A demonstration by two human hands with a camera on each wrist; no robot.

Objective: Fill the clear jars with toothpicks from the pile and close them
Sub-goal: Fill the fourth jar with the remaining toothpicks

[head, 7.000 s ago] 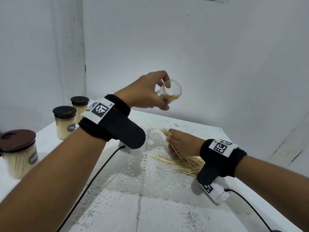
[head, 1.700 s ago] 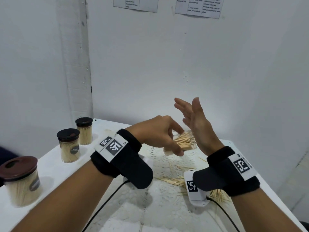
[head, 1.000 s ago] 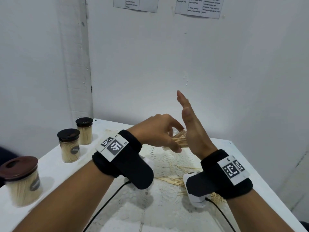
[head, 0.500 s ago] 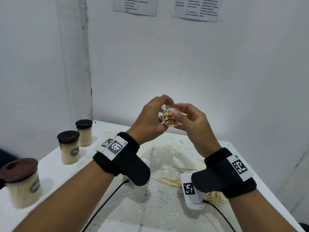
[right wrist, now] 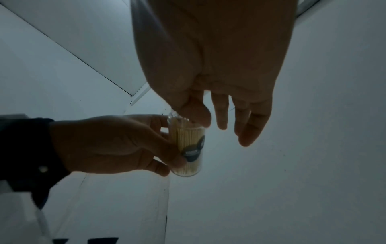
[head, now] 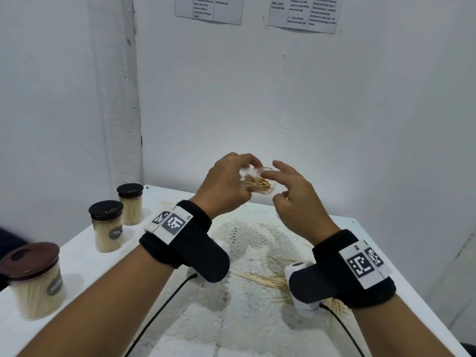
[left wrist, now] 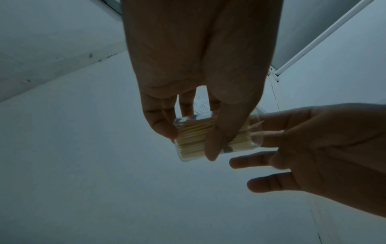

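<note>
Two hands meet: left hand fingers grip the lidless jar; right hand fingers, loosely spread, touch its rim.

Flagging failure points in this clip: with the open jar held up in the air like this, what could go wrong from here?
1. The left hand holds the clear jar tilted, lidless, above the table; toothpicks could slide out.
2. A few toothpicks poke past the rim by the right hand; they may block a lid.
3. No spare lid is in view, so closing may stall.
</note>
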